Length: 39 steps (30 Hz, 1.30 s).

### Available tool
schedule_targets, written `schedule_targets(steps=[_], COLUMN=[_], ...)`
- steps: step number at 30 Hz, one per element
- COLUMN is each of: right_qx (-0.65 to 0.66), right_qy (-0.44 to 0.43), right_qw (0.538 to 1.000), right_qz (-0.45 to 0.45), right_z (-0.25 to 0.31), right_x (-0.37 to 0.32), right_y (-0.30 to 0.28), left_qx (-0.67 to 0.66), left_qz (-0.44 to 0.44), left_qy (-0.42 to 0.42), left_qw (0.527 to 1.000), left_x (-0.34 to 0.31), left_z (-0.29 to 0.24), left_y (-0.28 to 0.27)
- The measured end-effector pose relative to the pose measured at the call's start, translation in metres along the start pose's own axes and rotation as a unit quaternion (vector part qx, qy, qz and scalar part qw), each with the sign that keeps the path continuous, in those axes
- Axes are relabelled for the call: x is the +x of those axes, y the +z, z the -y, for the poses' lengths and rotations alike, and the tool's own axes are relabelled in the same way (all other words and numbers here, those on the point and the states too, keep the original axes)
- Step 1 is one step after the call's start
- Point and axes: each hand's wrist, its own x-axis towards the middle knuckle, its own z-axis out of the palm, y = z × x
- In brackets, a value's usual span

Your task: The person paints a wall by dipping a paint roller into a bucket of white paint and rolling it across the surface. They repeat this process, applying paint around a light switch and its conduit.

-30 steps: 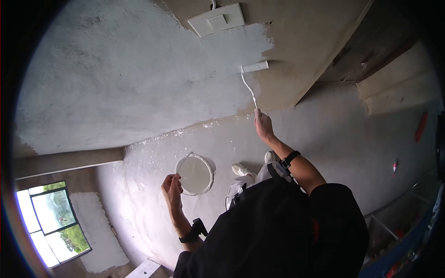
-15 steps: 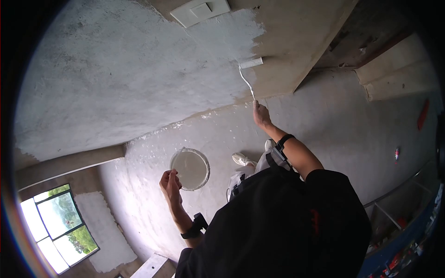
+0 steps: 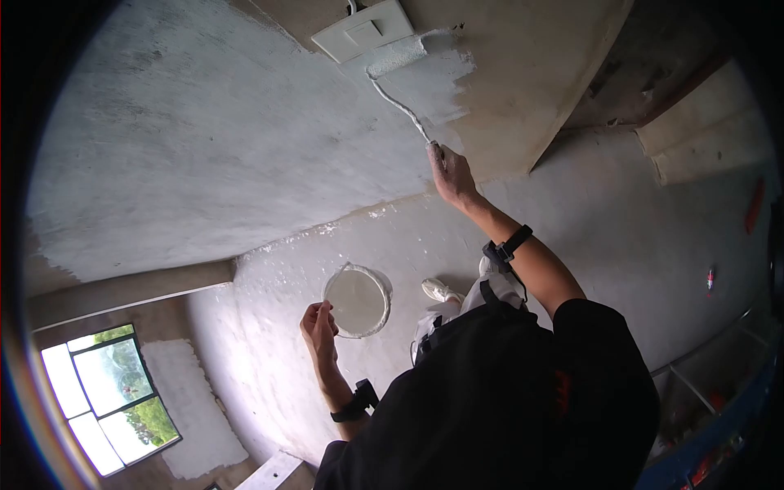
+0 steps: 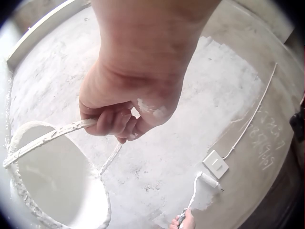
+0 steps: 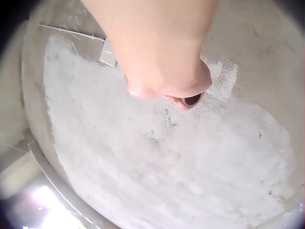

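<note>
My right hand [image 3: 453, 175] grips the handle of a paint roller [image 3: 396, 55]. Its white sleeve lies against the wall just below a white switch plate [image 3: 363, 31], on wet-looking pale paint. In the right wrist view, fingers wrap the roller's handle end [image 5: 192, 99], while the textured sleeve [image 5: 224, 81] shows partly behind the hand. My left hand [image 3: 319, 327] holds a paint bucket [image 3: 389, 302] by its paint-coated bail handle [image 4: 52, 137]. Pale paint fills the bucket below the crusted rim. A white smear marks the left hand near the thumb.
The wall [image 3: 220, 139] is coated pale up to a ragged edge; bare brown plaster [image 3: 531, 73] lies beyond it. White spatters dot the floor [image 3: 572, 229] along the wall's foot. A window [image 3: 110, 400] is at lower left, a small red-and-white bottle [image 3: 710, 280] at right.
The right hand has moved the roller up and left along the wall, from beside the bare plaster to just under the switch plate. The left hand still holds the bucket's handle.
</note>
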Motion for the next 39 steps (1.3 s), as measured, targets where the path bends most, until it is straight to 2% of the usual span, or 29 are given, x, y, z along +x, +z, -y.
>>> schedule_targets(steps=[3,5,6,7,9,14,16,18,21,24,28,30,33,35,37,38,39], right_qx=[0.011,0.000,-0.015,-0.016,-0.060,-0.097,-0.120,-0.165,-0.100,-0.089,-0.063,-0.051,-0.088,-0.116,-0.080,-0.083,-0.059], right_qy=[-0.014,0.032,0.083,0.082,0.151,0.204,0.208,0.105,0.093,0.105,0.113,0.204,0.212,0.185,0.137,0.139,0.128], right_qw=[1.000,0.999,0.996,0.996,0.986,0.974,0.971,0.981,0.991,0.990,0.992,0.977,0.973,0.976,0.986,0.986,0.989], right_qz=[0.004,0.012,0.035,0.036,0.022,0.005,-0.008,-0.003,-0.017,0.004,0.014,0.039,0.017,0.004,-0.042,-0.040,-0.042], right_z=[-0.013,-0.041,-0.055,-0.073,-0.100,-0.143,-0.142,-0.134,-0.087,-0.074,-0.093,-0.098,-0.138,-0.140,-0.129,-0.125,-0.099], right_x=[-0.003,-0.015,-0.023,-0.030,-0.047,-0.073,-0.078,-0.081,-0.065,-0.042,-0.042,-0.053,-0.067,-0.073,-0.074,-0.072,-0.061], right_y=[0.009,0.012,0.009,0.009,0.007,0.001,-0.002,-0.003,-0.009,-0.006,0.008,0.006,0.009,0.003,-0.003,-0.007,-0.016], left_qx=[0.009,0.010,0.009,0.014,0.019,0.013,0.007,0.009,0.012,0.016,0.014,0.009,0.001,0.006,0.008,0.012,0.013], left_qz=[-0.003,-0.003,-0.004,-0.006,-0.010,-0.030,-0.030,-0.029,-0.028,-0.025,-0.019,-0.019,-0.016,-0.020,-0.019,-0.017,-0.018], left_qy=[0.001,0.004,0.004,0.005,0.001,0.000,0.003,0.003,0.003,0.003,-0.001,-0.001,-0.004,-0.008,-0.002,0.001,-0.003], left_qw=[1.000,1.000,1.000,1.000,1.000,0.999,1.000,1.000,1.000,1.000,1.000,1.000,1.000,1.000,1.000,1.000,1.000], left_x=[0.001,0.002,0.002,0.001,-0.002,0.001,0.001,0.002,-0.001,-0.005,-0.003,-0.002,0.000,0.003,0.006,0.006,0.005], left_z=[-0.001,0.001,0.001,0.000,0.002,0.003,0.003,0.003,0.003,-0.001,-0.004,-0.001,0.002,0.003,0.004,0.006,0.007], left_y=[0.000,-0.002,0.000,0.001,0.001,0.002,0.002,0.002,0.002,0.004,0.002,0.000,-0.002,-0.003,-0.004,-0.006,-0.006])
